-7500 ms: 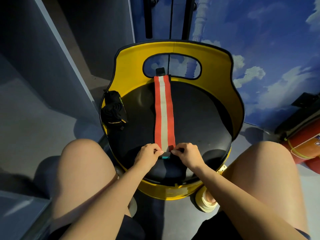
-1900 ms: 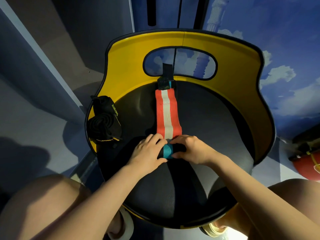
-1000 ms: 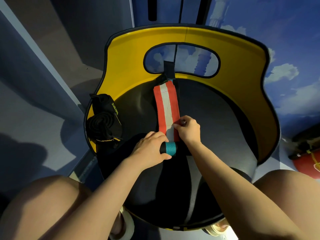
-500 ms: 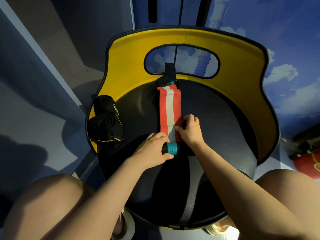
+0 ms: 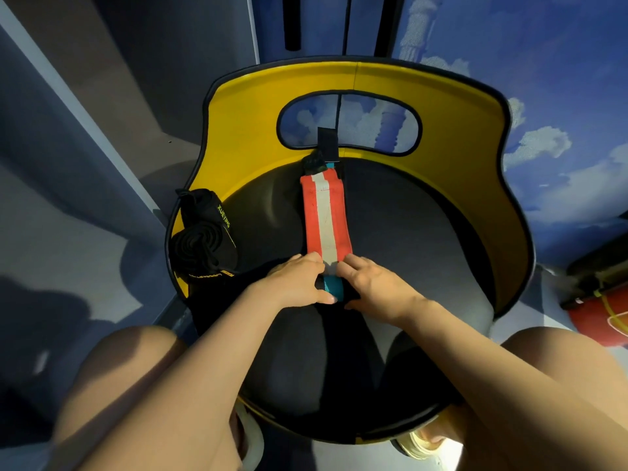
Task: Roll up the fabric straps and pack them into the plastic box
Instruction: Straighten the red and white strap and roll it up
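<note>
An orange strap with a pale centre stripe (image 5: 324, 219) lies lengthwise on the black seat of a yellow chair (image 5: 424, 239). Its near end is wound into a small roll with a teal and black outer face (image 5: 332, 287). My left hand (image 5: 295, 282) grips the roll's left side, and my right hand (image 5: 372, 283) grips its right side, fingertips on the flat strap just above. The strap's far end has a black tab (image 5: 323, 158) at the chair back. No plastic box is in view.
Two rolled black straps with yellow lettering (image 5: 204, 239) sit at the seat's left edge. The chair's yellow back (image 5: 469, 137) curves around the far side. My knees flank the seat. A red object (image 5: 601, 321) lies on the floor at right.
The roll has grown and the flat strap has shortened. My right hand has come back from the flat strap onto the roll's right side.
</note>
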`<state>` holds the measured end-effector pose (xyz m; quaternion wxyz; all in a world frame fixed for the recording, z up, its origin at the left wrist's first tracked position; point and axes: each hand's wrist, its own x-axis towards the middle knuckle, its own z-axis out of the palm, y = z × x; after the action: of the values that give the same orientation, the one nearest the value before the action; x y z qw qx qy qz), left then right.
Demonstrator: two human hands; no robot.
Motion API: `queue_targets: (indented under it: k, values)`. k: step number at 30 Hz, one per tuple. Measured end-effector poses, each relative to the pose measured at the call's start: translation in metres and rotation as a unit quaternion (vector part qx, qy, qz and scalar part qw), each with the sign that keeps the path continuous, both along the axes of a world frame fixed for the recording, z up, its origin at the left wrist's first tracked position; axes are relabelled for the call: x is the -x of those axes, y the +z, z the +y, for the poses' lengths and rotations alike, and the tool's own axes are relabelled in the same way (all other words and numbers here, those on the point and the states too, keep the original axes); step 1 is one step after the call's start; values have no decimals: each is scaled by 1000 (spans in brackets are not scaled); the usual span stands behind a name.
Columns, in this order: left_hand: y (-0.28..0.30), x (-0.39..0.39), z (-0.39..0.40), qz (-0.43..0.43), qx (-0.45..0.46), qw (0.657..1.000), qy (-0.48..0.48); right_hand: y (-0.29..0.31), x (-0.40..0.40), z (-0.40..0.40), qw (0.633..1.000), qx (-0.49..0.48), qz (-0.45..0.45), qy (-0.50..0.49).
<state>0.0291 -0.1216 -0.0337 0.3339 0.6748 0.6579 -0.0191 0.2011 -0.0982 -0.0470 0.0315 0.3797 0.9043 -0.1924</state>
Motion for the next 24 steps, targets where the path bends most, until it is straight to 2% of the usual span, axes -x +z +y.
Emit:
queue_targets:
  k: [3, 6, 12, 17, 21, 24]
  values:
    - [4, 0, 5, 17, 16, 999, -41, -1, 0, 5, 998, 34, 39, -26]
    - [13, -3, 11, 85, -23, 990, -112, 1, 0, 12, 995, 69, 56, -40]
    - [3, -7, 4, 117, -140, 975, -127, 5, 0, 26, 990, 115, 56, -68]
    - [-15, -13, 3, 124, -217, 963, -104, 7, 1, 42, 975, 197, 34, -95]
    - [-19, -7, 5, 90, -196, 974, -66, 9, 3, 46, 969, 221, 42, -104]
    - [-16, -1, 13, 8, -130, 991, -16, 10, 3, 45, 980, 153, 52, -114]
